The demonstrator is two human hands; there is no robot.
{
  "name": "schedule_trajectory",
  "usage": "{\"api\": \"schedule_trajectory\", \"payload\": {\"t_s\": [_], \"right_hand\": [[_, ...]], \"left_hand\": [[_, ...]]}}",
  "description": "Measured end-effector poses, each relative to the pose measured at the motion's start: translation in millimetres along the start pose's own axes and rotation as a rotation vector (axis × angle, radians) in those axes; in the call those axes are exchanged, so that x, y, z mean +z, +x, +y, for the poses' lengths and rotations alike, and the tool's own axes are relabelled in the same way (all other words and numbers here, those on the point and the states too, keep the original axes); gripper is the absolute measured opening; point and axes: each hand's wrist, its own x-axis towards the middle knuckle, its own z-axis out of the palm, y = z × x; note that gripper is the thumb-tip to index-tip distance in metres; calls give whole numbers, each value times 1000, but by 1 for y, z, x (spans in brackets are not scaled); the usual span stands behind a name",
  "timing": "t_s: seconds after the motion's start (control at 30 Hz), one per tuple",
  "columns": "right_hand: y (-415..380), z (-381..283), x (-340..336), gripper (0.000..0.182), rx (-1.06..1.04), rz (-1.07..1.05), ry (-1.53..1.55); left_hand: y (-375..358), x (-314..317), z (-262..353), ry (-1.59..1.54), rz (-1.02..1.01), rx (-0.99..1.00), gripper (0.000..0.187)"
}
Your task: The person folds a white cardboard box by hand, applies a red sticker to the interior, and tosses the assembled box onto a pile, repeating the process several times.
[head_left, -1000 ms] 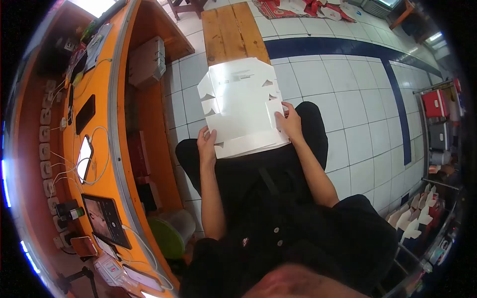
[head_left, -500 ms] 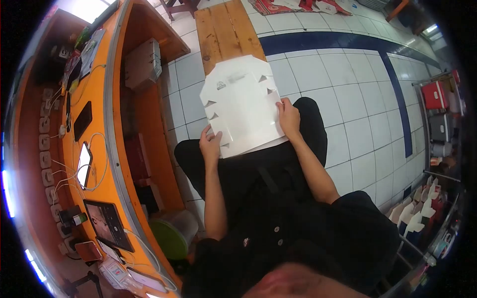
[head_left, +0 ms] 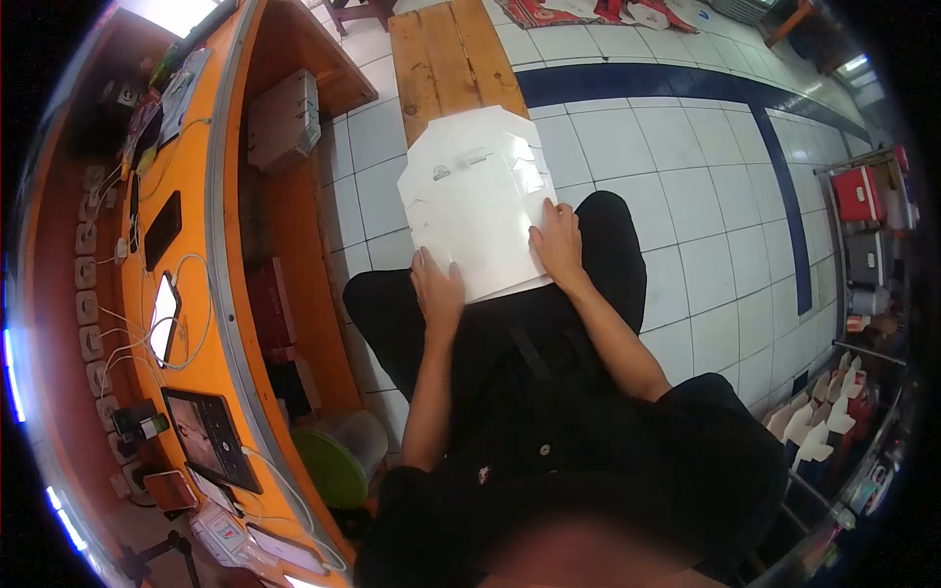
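Note:
A flat white cardboard sheet (head_left: 480,211) with cut corners, side slits and a small printed mark lies on the wooden bench and reaches over my lap. Beneath its near edge another white layer shows. My left hand (head_left: 438,289) rests with fingers spread on the sheet's lower left part. At the lower right side, my right hand (head_left: 559,242) lies on the sheet with its fingers apart, close to the edge.
The wooden bench (head_left: 456,59) extends away in front. On the left stands an orange counter (head_left: 211,323) with a tablet (head_left: 211,441), phones and cables. A green bin (head_left: 333,468) is below it. Shelves with boxes (head_left: 858,196) stand at the right.
Both hands have moved inward from the sheet's side edges onto its top face. The sheet now lies flatter, its slits less open, and its near edge sits slightly higher.

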Motion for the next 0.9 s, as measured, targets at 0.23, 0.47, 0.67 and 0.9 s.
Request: {"api": "schedule_trajectory", "payload": {"t_s": [0.23, 0.47, 0.67, 0.9], "right_hand": [[6, 7, 2, 70, 65, -30, 69], [10, 17, 5, 74, 59, 6, 162], [14, 25, 7, 75, 82, 9, 243], [15, 40, 15, 67, 37, 15, 368]], "left_hand": [[5, -7, 2, -131, -61, -192, 73], [3, 0, -3, -93, 14, -100, 74], [2, -5, 4, -99, -1, -103, 76], [7, -8, -6, -175, -50, -127, 74]]}}
